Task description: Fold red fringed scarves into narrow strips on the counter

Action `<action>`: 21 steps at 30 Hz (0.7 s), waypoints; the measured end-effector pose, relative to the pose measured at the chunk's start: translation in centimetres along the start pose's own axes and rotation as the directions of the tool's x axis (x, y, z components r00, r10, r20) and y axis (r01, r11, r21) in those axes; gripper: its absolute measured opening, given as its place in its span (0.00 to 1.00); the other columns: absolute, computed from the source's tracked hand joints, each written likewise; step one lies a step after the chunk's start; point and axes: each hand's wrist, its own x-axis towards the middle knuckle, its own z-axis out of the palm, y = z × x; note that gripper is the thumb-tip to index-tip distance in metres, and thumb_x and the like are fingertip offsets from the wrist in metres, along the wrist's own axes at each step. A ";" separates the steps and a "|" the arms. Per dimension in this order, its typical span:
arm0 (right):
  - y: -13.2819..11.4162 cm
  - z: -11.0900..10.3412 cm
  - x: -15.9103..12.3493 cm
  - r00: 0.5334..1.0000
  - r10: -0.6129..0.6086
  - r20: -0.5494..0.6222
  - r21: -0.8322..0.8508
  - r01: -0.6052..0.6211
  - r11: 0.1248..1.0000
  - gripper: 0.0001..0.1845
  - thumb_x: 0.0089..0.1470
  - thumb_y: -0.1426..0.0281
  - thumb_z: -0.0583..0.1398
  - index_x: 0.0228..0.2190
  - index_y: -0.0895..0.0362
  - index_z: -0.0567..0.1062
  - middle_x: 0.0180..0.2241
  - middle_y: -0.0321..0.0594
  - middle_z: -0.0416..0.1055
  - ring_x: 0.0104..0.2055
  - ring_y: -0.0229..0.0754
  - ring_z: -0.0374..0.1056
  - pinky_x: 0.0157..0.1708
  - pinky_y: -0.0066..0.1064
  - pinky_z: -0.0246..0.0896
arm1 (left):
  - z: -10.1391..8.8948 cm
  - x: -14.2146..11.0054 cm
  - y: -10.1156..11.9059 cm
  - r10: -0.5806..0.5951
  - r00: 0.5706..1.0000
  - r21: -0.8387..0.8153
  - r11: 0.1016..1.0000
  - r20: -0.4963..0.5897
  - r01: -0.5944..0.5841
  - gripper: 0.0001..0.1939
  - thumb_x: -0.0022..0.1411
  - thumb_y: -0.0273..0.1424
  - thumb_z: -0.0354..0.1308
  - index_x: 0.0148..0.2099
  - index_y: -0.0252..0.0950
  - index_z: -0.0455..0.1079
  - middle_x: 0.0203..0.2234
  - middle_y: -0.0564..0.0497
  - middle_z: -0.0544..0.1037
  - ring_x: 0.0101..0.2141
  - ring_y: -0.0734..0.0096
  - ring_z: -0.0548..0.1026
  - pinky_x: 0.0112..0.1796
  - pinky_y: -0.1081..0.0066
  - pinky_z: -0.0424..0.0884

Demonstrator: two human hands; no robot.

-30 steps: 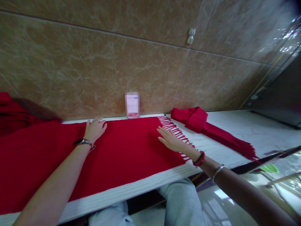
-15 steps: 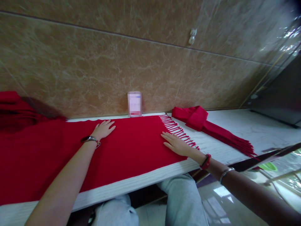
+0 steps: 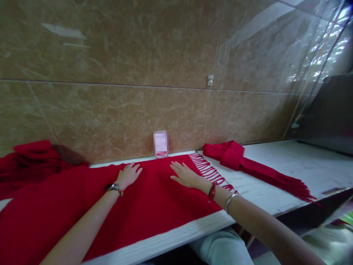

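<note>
A red scarf (image 3: 157,209) lies spread along the white table, its fringe (image 3: 208,171) fanned out at the right end. My left hand (image 3: 129,175) rests palm down on the scarf near its far edge, fingers spread. To the right, my right hand (image 3: 186,174) is over the scarf just left of the fringe, also flat with fingers stretched out. Neither hand grips the cloth. On the left, the rest of the scarf runs up to a bunched heap of red cloth (image 3: 35,158); where one ends and the other begins I cannot tell.
A second red scarf (image 3: 231,156), folded over itself, lies to the right of the fringe. A blurred-out phone-like rectangle (image 3: 160,144) leans on the brown tiled wall (image 3: 124,114). A dark box-shaped object (image 3: 328,114) stands at the table's far right. The white table's front edge (image 3: 165,237) is near my legs.
My right hand has moved left, away from the fringe, and my left hand has slid slightly right along the scarf. The camera view has tilted up, showing more wall.
</note>
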 end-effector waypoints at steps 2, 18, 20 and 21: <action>-0.1 1.1 1.1 0.999 0.002 0.054 0.007 -0.002 1.000 0.30 0.59 0.59 0.47 0.57 0.65 0.57 0.60 0.56 0.50 0.63 0.52 0.43 0.58 0.50 0.44 | 0.5 -0.9 0.0 -0.012 0.999 -0.050 0.999 0.048 0.014 0.26 0.64 0.44 0.36 0.61 0.43 0.56 0.61 0.44 0.54 0.59 0.51 0.54 0.51 0.48 0.56; 10.1 4.2 -0.6 0.977 0.210 -0.035 -0.010 -0.211 0.977 0.31 0.59 0.60 0.44 0.57 0.68 0.56 0.59 0.59 0.52 0.62 0.52 0.47 0.58 0.47 0.45 | 0.9 -2.8 0.4 -0.022 0.993 -0.110 0.993 0.117 0.035 0.27 0.65 0.42 0.36 0.63 0.43 0.51 0.62 0.47 0.50 0.61 0.53 0.48 0.55 0.50 0.48; 7.6 4.0 1.0 0.992 0.121 -0.035 0.019 -0.121 0.992 0.31 0.60 0.60 0.43 0.58 0.66 0.54 0.60 0.56 0.50 0.63 0.51 0.44 0.59 0.47 0.43 | 1.0 -2.8 0.4 -0.023 0.993 -0.098 0.995 0.116 0.035 0.26 0.65 0.42 0.36 0.63 0.43 0.51 0.62 0.47 0.50 0.61 0.53 0.49 0.55 0.50 0.48; 6.4 4.1 1.8 0.997 0.081 -0.015 0.031 -0.081 0.996 0.31 0.60 0.58 0.43 0.59 0.64 0.54 0.61 0.54 0.50 0.63 0.50 0.43 0.59 0.47 0.43 | 1.0 -2.8 0.4 -0.025 0.993 -0.095 0.995 0.115 0.036 0.26 0.65 0.42 0.36 0.63 0.43 0.51 0.62 0.47 0.50 0.61 0.53 0.49 0.55 0.50 0.48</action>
